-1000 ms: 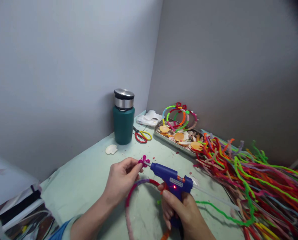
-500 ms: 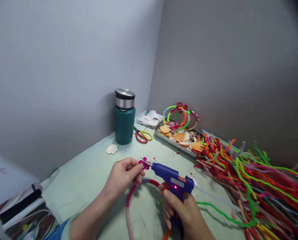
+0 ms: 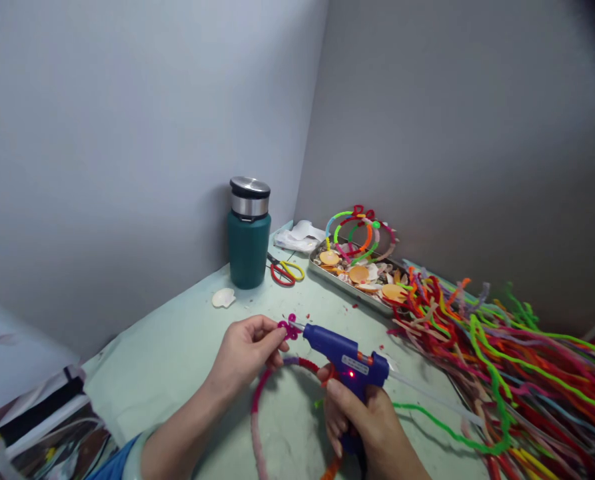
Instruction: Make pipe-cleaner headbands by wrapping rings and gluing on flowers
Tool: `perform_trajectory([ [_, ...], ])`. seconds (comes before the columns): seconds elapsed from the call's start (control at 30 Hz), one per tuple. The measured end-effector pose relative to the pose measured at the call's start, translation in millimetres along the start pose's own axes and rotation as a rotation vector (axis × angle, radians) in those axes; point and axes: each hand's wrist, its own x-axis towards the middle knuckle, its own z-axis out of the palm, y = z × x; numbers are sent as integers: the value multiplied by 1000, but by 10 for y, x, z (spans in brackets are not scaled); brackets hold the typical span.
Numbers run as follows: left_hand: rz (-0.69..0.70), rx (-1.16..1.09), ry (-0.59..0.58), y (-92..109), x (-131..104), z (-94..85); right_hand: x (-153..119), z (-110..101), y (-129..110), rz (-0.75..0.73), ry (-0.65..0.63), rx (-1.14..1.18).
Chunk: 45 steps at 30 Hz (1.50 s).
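- The left hand (image 3: 247,350) pinches a small magenta looped flower (image 3: 290,327) between thumb and fingertips, above the near part of the table (image 3: 162,353)
- The right hand (image 3: 360,413) is closed around the handle of a blue glue gun (image 3: 332,343), its nozzle at the flower and a red light glowing on its side
- A clear glue stick (image 3: 434,397) sticks out of the back of the glue gun
- A multicoloured fuzzy ring (image 3: 255,427) lies below the hands, partly hidden by them
- Beyond the hands, a white shell (image 3: 223,298) lies near an upright green bottle (image 3: 248,250), with red-and-yellow-handled scissors (image 3: 286,273) to the bottle's right
- Farther right, a metal tray (image 3: 344,288) holds shells, with colourful rings (image 3: 353,235) standing over it
- A heap of fuzzy stems (image 3: 517,373) spreads along the right side
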Motion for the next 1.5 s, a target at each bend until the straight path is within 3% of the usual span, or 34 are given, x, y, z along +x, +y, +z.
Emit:
perform_trajectory([
  [0.4, 18, -16, 24, 36, -14, -4, 35, -67, 105, 7, -34, -9],
  [0.93, 13, -24, -50, 24, -29, -14, 74, -81, 173, -9, 9, 12],
  [1.23, 3, -14, -18, -12, -6, -21, 47, -21, 57, -30, 32, 67],
  [1.5, 13, -13, -18, 10, -15, -16, 53, -60, 121, -7, 11, 30],
])
